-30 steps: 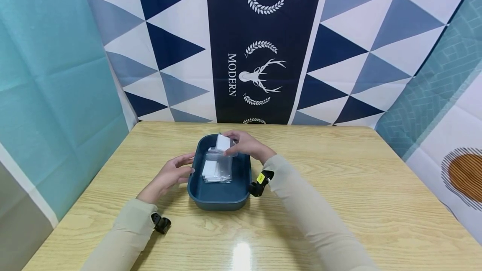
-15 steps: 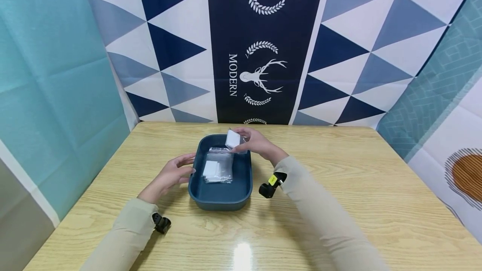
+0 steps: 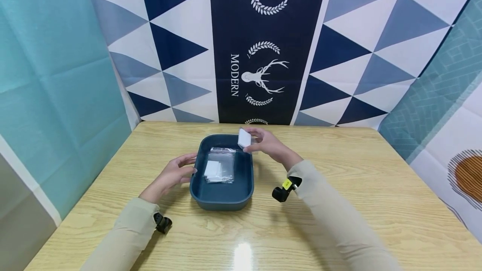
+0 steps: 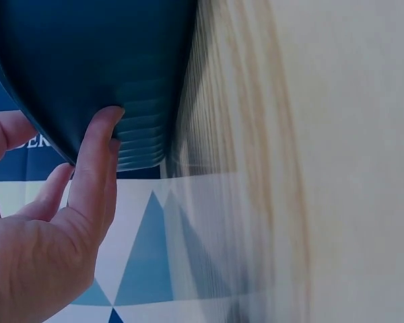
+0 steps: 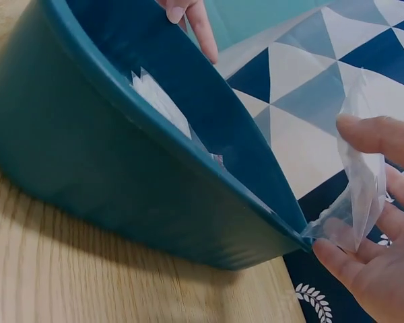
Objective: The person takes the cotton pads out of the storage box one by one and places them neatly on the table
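Observation:
My left hand (image 3: pixel 173 175) holds the left wall of a dark blue plastic bin (image 3: pixel 222 205), thumb over the rim and fingers along the outside; in the left wrist view these fingers (image 4: pixel 97 145) lie against the outer wall. My right hand (image 3: pixel 269 143) pinches a clear plastic bag with white contents (image 3: pixel 244 138) between thumb and fingers, above the bin's far right rim. The right wrist view shows this crinkled bag (image 5: pixel 360 175) close to the bin's corner. More clear bags with white contents (image 3: pixel 219 168) lie stacked inside the bin.
The bin stands on a light wood-grain table (image 3: pixel 339 187). A patterned cloth (image 3: pixel 260 53) hangs behind the table's far edge, with a turquoise cloth (image 3: pixel 64 78) at the left. A black wrist camera (image 3: pixel 286 189) sits on the right sleeve.
My right hand has moved right with the clear bag, from over the bin's middle to its right rim. The left hand stays on the bin, which has not visibly moved.

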The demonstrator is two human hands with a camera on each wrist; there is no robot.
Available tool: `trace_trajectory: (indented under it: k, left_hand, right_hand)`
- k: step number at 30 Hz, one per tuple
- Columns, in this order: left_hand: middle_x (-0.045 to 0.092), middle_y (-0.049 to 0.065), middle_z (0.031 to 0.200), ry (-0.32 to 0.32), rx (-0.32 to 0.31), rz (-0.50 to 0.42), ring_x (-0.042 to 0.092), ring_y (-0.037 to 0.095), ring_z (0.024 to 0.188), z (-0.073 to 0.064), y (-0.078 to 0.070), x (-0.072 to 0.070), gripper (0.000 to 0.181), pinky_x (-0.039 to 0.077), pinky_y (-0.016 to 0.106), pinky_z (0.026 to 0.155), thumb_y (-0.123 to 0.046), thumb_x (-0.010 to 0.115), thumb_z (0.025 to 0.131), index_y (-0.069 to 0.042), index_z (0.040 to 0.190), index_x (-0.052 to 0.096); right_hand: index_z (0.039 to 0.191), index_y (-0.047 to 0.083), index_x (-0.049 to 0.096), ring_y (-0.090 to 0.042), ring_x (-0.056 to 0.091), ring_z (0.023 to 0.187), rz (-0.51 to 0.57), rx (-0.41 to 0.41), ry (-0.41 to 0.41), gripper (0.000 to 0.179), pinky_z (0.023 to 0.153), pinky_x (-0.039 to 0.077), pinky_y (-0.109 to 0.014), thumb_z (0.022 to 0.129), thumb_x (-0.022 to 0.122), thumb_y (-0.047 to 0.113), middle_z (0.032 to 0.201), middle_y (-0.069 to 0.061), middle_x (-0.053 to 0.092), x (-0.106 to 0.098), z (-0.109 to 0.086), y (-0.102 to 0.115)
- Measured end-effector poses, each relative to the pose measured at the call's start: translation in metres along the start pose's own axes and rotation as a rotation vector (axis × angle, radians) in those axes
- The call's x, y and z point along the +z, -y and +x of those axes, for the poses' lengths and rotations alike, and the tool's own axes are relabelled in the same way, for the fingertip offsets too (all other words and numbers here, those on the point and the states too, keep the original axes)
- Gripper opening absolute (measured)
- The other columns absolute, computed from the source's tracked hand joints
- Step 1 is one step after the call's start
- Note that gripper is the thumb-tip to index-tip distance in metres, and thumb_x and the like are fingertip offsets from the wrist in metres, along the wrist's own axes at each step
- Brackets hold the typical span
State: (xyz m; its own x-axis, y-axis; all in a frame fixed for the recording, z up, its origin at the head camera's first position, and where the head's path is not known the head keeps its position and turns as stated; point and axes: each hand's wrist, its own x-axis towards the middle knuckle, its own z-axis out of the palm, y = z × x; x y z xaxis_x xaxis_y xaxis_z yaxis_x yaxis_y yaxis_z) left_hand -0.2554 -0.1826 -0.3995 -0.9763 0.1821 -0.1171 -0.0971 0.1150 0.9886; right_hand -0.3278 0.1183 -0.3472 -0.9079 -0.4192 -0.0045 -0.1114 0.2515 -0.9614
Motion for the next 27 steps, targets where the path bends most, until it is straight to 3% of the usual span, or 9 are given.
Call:
trace_trajectory:
  k: [11, 27]
  left_hand:
    - [0.038, 0.02, 0.139, 0.002, -0.008, 0.001, 0.053, 0.033, 0.112, 0.001, 0.0, 0.0, 0.057, 0.052, 0.039, 0.082, -0.001, 0.055, 0.087, -0.006, 0.141, 0.038]
    - [0.039, 0.02, 0.139, -0.003, -0.019, 0.002, 0.052, 0.034, 0.114, -0.001, -0.001, 0.0, 0.057, 0.052, 0.04, 0.082, -0.001, 0.055, 0.088, -0.006, 0.141, 0.038]
  right_hand:
    - [0.135, 0.005, 0.042, -0.032, 0.041, 0.124, 0.061, -0.009, 0.004, 0.067, 0.096, 0.041, -0.042, 0.076, 0.071, -0.004, 0.134, -0.014, 0.042, -0.016, -0.016, 0.002]
    - [0.134, 0.005, 0.045, -0.035, 0.041, 0.122, -0.116, -0.031, -0.021, 0.067, 0.093, 0.042, -0.043, 0.074, 0.073, -0.003, 0.132, -0.017, 0.045, -0.039, -0.032, -0.021]
